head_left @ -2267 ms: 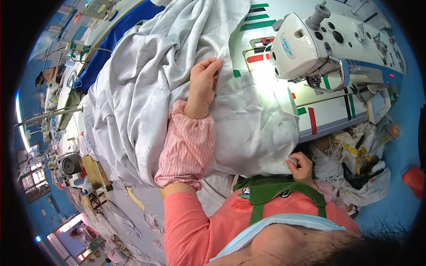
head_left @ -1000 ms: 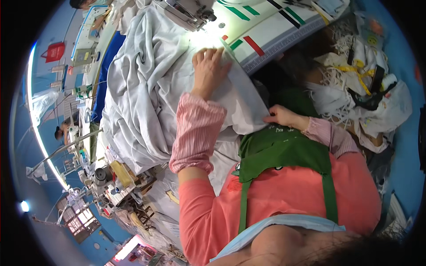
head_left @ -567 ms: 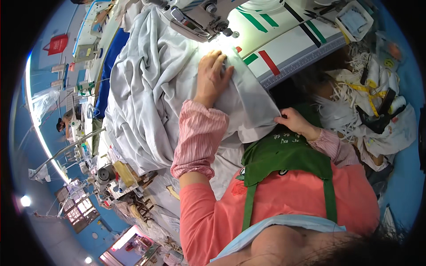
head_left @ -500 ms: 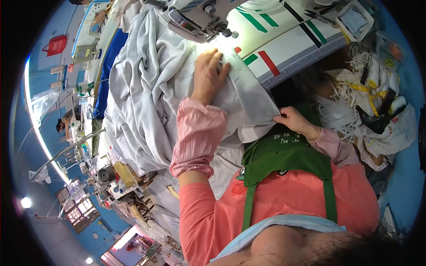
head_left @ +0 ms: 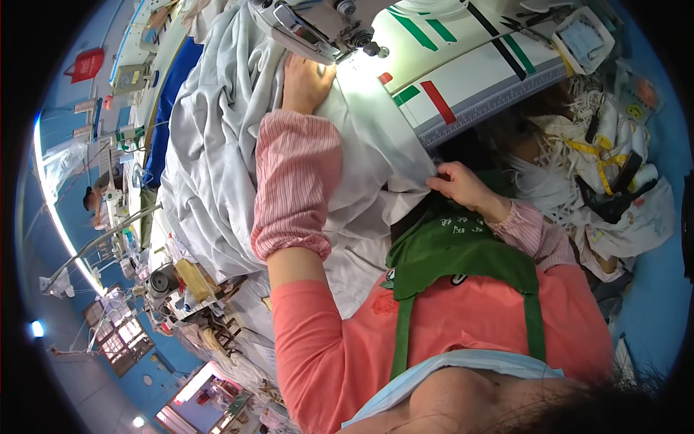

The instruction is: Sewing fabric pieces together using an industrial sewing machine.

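A pale grey cloth point(head_left: 217, 166) lies in loose folds over the left of the sewing table and runs smooth under the sewing machine point(head_left: 311, 29). On that cloth, close by the lit needle area, my left hand point(head_left: 306, 83) lies flat with its fingers stretched forward; the machine head hides some fingertips. Nearer my body, my right hand point(head_left: 466, 189) pinches the cloth's right edge between thumb and fingers. From there the edge runs up toward the needle, whose tip is lost in glare.
Red and green tape strips and a ruler point(head_left: 499, 101) mark the table on the right. A white box point(head_left: 583, 40) stands at its far corner. Thread cones, a yellow tape measure point(head_left: 598, 155) and scraps heap at right. Another person point(head_left: 97, 199) sits far left among machines.
My left hand has slid left and forward along the cloth, toward the machine head. My right hand has shifted slightly left and up with the pinched edge.
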{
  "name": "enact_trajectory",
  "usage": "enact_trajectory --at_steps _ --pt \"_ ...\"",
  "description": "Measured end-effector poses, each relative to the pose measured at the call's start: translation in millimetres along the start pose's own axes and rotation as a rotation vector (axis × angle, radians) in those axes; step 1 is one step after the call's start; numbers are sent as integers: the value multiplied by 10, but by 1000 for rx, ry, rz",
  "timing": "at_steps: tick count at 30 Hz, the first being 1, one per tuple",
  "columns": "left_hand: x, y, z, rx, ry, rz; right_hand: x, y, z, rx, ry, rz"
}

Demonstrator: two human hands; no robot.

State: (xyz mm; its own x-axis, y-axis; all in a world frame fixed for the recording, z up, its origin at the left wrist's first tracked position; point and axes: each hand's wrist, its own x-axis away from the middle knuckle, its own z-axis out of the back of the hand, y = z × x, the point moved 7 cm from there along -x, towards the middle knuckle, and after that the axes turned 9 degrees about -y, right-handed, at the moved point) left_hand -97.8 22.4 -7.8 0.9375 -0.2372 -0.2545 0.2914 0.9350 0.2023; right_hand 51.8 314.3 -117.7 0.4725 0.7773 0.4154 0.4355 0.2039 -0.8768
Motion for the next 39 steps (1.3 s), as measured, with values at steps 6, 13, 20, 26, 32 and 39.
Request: enact_trajectory --at_steps 6,13,20,26,32,39 --pt "-177 -305 -112 37 -23 18 5 189 21 -77 -32 -154" --pt "-295 -451 64 -85 54 -121 82 37 -143 -285 -156 4" --pt "154 324 104 -132 -175 344 166 122 -44 -274 -175 -12" --pt "785 797 42 -178 -116 311 201 73 -200 -263 -287 -17" --pt "525 341 -15 -141 -114 177 246 77 -228 -421 -322 18" --pt "214 -298 -48 -131 -170 92 31 109 -203 -366 -273 84"
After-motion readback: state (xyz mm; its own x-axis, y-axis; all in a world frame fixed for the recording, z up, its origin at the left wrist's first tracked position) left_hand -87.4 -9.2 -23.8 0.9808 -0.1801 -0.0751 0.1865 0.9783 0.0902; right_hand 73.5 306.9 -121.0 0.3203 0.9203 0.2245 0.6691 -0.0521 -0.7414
